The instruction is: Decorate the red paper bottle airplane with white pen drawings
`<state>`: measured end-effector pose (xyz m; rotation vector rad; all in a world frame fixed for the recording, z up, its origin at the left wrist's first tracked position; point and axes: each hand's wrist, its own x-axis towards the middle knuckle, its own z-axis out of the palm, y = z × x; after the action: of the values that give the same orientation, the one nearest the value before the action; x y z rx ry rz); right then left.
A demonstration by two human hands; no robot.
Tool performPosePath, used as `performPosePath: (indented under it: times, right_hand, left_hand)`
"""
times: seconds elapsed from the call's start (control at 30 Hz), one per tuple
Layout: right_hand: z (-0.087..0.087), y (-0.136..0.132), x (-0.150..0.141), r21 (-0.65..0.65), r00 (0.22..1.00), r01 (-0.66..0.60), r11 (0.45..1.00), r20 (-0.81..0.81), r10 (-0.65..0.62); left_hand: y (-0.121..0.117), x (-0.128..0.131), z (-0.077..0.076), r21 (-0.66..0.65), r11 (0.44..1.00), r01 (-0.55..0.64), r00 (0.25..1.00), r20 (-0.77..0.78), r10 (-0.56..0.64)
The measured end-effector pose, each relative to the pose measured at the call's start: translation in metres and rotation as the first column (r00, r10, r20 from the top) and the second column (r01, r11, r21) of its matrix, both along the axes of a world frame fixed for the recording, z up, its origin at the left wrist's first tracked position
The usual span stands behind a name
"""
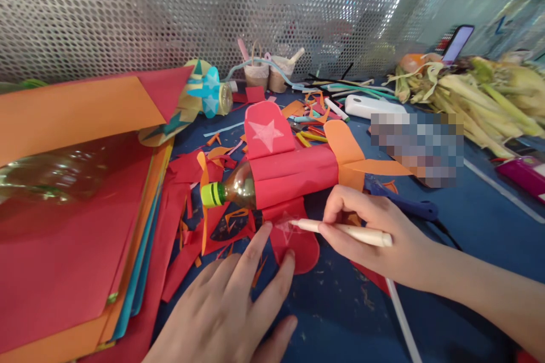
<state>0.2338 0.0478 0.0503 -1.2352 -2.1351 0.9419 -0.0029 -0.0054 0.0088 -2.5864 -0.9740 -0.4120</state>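
In the middle lies a toy plane made from a plastic bottle (242, 186) wrapped in red paper (298, 173), with a yellow-green cap (213, 195) at its left end. Its far red wing (268, 130) bears a pale star; the near wing (304, 249) shows a fainter star outline. My right hand (370, 232) grips a cream-coloured marker (340, 231), its tip touching the near wing. My left hand (238, 300) lies spread, with fingertips on that wing's left edge. An orange paper tail (343, 142) stands at the right end, and an orange strip propeller (204, 204) at the cap.
Coloured paper sheets (76, 261) are stacked at left under another bottle (55, 173). Red and orange scraps (187, 249) surround the plane. A blue-handled glue gun (404, 204) lies at right, near a white strip (502, 190). Corn husks (477, 96) and two small pots (256, 75) stand behind.
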Motion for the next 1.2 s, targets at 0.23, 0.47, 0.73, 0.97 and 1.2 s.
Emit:
performPosePath:
  times: [0.23,0.47,0.73,0.97,1.2]
  right_hand:
    - [-0.0014,0.0011,0.0007,0.030,1.000,0.005,1.000,0.001,-0.005]
    - [-0.0010,0.0004,0.0018,0.019,1.000,-0.007,1.000,-0.025,0.008]
    - [0.0010,-0.0007,0.0016,-0.040,0.999,-0.038,0.998,-0.023,0.037]
    - [0.0007,0.0008,0.0007,-0.026,0.999,-0.027,0.999,-0.026,0.026]
    - [-0.0002,-0.0004,0.0010,-0.028,0.999,-0.023,0.999,-0.047,0.021]
  left_hand:
    - [0.0008,0.0009,-0.0005,-0.008,1.000,0.009,1.000,0.009,-0.009]
    - [-0.0009,-0.0009,0.0014,-0.003,1.000,0.012,1.000,0.011,-0.012]
    - [0.0009,-0.0009,-0.0006,0.002,1.000,0.009,1.000,0.022,-0.009]
    - [0.0015,-0.0005,0.0003,-0.010,1.000,0.004,1.000,0.019,-0.004]
    - [0.0011,-0.0010,-0.0006,0.000,1.000,0.003,1.000,0.022,-0.003]
